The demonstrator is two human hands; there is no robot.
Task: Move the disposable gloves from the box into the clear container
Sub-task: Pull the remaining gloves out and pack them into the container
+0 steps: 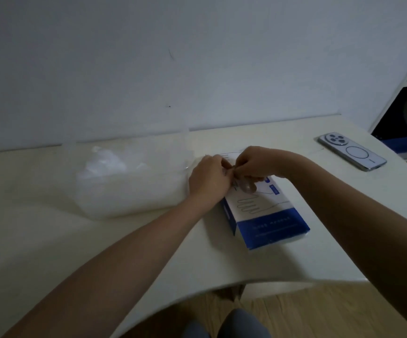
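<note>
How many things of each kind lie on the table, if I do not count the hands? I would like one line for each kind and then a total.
glove box: 1
clear container: 1 (the heap of gloves inside cannot be counted)
phone: 1
Total: 3

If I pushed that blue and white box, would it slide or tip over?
Probably slide: the box lies flat and low on the smooth table. It looks like thin cardboard, likely light, so it may dent where the left hand and right hand pinch its top.
</note>
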